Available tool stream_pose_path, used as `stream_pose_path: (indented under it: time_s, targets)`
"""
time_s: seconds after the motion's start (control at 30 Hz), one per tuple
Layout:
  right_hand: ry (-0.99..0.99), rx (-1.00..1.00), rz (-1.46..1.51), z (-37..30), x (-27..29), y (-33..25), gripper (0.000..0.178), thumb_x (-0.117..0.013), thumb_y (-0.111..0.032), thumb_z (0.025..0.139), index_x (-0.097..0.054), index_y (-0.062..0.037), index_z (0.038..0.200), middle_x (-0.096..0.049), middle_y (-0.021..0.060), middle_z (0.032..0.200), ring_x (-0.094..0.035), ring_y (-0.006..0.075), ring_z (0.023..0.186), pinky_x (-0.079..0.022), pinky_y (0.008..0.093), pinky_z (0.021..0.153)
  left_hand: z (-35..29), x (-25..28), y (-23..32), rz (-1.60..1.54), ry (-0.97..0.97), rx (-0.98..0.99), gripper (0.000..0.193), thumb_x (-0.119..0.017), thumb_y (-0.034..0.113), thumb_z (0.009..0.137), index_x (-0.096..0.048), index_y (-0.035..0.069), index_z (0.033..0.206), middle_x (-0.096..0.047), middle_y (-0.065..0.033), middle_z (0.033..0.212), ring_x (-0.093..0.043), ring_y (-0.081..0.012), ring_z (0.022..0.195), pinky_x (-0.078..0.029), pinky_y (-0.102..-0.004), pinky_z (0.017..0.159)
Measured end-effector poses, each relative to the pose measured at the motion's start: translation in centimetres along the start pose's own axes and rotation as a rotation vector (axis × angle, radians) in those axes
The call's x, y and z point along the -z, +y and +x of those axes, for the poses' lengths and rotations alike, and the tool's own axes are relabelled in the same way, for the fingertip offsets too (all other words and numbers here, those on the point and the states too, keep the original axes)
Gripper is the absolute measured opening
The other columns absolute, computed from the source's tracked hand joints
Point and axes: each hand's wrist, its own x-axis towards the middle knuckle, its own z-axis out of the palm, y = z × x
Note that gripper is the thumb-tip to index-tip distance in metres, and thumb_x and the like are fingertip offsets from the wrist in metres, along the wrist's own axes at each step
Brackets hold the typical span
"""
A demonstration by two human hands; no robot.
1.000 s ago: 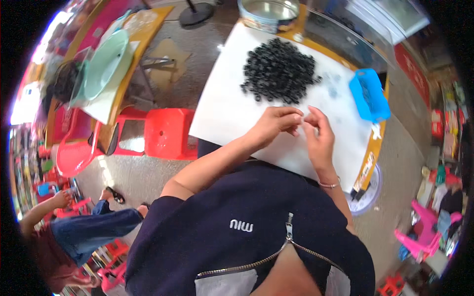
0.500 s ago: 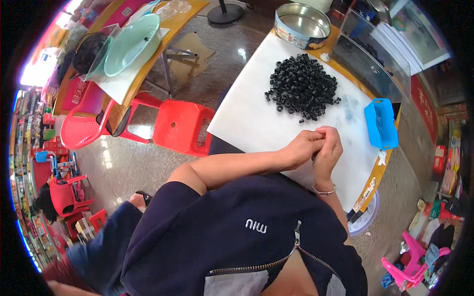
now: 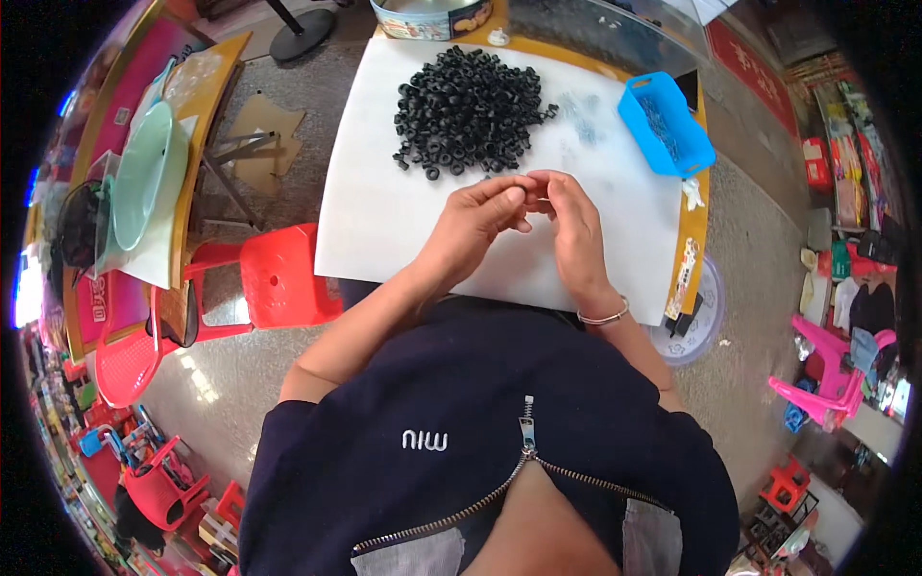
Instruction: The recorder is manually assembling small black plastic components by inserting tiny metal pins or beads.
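Note:
Both of my hands meet over the near part of a white-topped table (image 3: 375, 230), fingertips almost touching. My left hand (image 3: 475, 219) pinches thumb against forefinger, with a small black piece (image 3: 522, 189) partly showing at the tips. My right hand (image 3: 576, 230), with a bracelet at its wrist, has its fingers curled together beside the left fingertips; what they hold, if anything, is hidden. Just beyond the hands lies a heap of small black ring-shaped parts (image 3: 471, 110). To the right, a blue plastic basket (image 3: 687, 154) holds thin small pieces too fine to name.
A round tin (image 3: 413, 24) stands at the table's far edge, near a clear panel (image 3: 605, 34). On the left are a red stool (image 3: 274, 278), a red chair (image 3: 125, 370) and another table with a pale green basin (image 3: 144, 178). A round tub (image 3: 706, 322) sits below the right edge.
The view has shifted, so the table sits further left and higher. My hands, clasped together before, have come apart into a fingertip pinch, with a black piece now showing.

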Motion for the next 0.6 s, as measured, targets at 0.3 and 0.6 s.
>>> stream_pose_path:
  time_s: [0.3, 0.6]
  targets:
    - [0.085, -0.039, -0.001, -0.3, -2.2, -1.1, 0.041, -0.043, -0.033, 0.096, -0.058, 0.0018, 0.081, -0.058, 0.0058, 0.075, -0.050, 0.0117, 0.069, -0.042, 0.0263, 0.066, -0.8, -2.0, -1.6, 0.026, -0.037, 0.066, 0.030, -0.052, 0.017, 0.095, -0.057, -0.004, 0.115, -0.061, -0.0037, 0.096, -0.055, -0.0098, 0.083, -0.046, -0.0249, 0.074]
    - [0.213, 0.074, -0.054, -0.4, -2.7, 1.7, 0.035, -0.045, -0.023, 0.096, -0.055, 0.0021, 0.074, -0.057, 0.0058, 0.070, -0.049, 0.0112, 0.067, -0.042, 0.0275, 0.065, -0.6, -1.2, -3.2, 0.107, 0.009, 0.091, 0.026, -0.052, 0.014, 0.094, -0.057, -0.003, 0.113, -0.060, -0.0046, 0.098, -0.056, -0.0101, 0.087, -0.046, -0.0244, 0.077]
